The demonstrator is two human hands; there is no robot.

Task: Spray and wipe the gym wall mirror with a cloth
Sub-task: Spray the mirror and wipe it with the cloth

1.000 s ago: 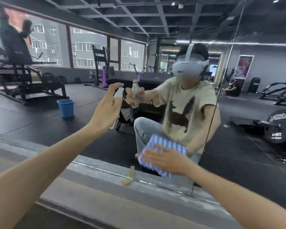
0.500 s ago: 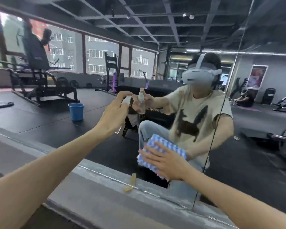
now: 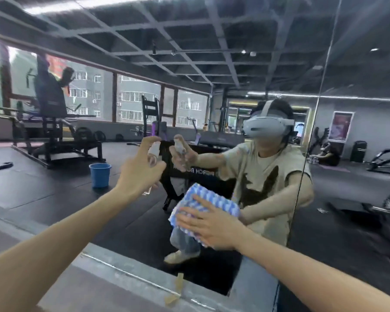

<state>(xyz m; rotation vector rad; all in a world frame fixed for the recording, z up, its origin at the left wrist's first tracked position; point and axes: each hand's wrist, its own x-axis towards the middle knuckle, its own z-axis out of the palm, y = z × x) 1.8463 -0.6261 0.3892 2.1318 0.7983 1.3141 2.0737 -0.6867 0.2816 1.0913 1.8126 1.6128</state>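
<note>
The wall mirror (image 3: 212, 64) fills most of the view and reflects the gym and a crouching person. My left hand (image 3: 138, 174) grips a small clear spray bottle (image 3: 153, 152) with a white top, held close to the glass with its nozzle toward it. My right hand (image 3: 208, 226) presses a blue-and-white checked cloth (image 3: 214, 199) flat against the mirror, fingers spread over it. The bottle's lower part is hidden behind my fingers.
A grey ledge (image 3: 113, 282) runs along the mirror's bottom edge, with a scrap of tan tape (image 3: 177, 287) stuck on it. A vertical seam (image 3: 311, 136) splits the mirror panels at the right. Reflected behind me are a blue bucket (image 3: 100, 174) and weight machines (image 3: 52, 131).
My view has tilted up and the scene has shifted right. The cloth under my right hand has slid up the glass. My left hand keeps the bottle aimed at the mirror.
</note>
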